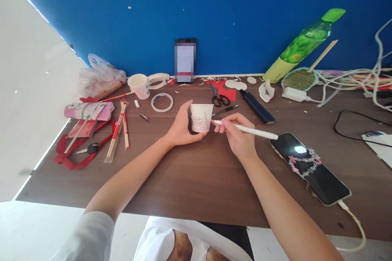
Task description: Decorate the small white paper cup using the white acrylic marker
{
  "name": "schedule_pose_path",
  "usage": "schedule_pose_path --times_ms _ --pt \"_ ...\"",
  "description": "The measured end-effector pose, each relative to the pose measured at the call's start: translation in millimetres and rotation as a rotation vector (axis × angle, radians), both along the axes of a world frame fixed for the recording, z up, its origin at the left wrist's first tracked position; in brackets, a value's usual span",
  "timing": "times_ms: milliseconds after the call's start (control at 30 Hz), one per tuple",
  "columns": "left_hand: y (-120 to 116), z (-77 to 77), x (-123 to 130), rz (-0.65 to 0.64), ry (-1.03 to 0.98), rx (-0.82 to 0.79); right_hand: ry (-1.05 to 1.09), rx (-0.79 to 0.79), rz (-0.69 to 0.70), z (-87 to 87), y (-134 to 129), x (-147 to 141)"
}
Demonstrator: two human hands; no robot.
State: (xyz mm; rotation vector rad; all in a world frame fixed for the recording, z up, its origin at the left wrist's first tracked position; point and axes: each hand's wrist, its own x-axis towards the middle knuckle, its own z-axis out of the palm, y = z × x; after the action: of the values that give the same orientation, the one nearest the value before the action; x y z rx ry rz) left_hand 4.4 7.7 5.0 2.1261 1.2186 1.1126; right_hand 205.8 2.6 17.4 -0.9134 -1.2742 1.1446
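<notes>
In the frame's centre, a paper cup (201,118) is gripped by the left hand (180,128). Just right of it, a white marker (257,131) is held in the right hand (242,140).

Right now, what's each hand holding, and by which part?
Left hand: the paper cup, around its left side. Right hand: the white marker, by the barrel near its tip.

We see a matt paper cup (201,119), a smooth plastic marker (259,131) and a wood-grained surface (196,181) with a dull sheen; the flat-lying phone (325,182) looks glossy, the bag (102,78) crinkled, filmy plastic.
</notes>
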Motion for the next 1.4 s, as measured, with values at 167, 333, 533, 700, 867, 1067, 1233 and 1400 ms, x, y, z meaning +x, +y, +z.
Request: schedule_pose_path --times_ms 167,333,533,700,867,1067,1233,1400 --pt "-1 0.7 1 -0.012 0.001 -0.017 -0.136 0.026 -0.102 7.1 -4 -1" --pt "-1 0.7 1 -0.014 0.019 -0.019 -0.210 0.078 -0.042 10.8 -7 -1" --pt "0 0.0 0 -0.029 -0.002 -0.003 -0.221 0.096 -0.020 8.9 -8 -2" --pt "0 -0.2 0 -0.029 0.007 -0.002 -0.232 0.102 -0.016 9.6 -8 -3" --pt "0 -0.2 0 -0.033 -0.004 0.002 -0.267 0.103 -0.029 9.3 -8 -3" --pt "0 -0.9 0 -0.024 -0.001 0.003 -0.289 0.071 -0.082 10.6 -8 -4" --pt "0 -1.0 0 -0.028 0.007 0.018 -0.276 0.048 -0.094 11.0 -7 -5" --pt "0 -2.0 0 -0.025 0.005 0.021 -0.262 0.052 -0.090 9.3 -5 -4"
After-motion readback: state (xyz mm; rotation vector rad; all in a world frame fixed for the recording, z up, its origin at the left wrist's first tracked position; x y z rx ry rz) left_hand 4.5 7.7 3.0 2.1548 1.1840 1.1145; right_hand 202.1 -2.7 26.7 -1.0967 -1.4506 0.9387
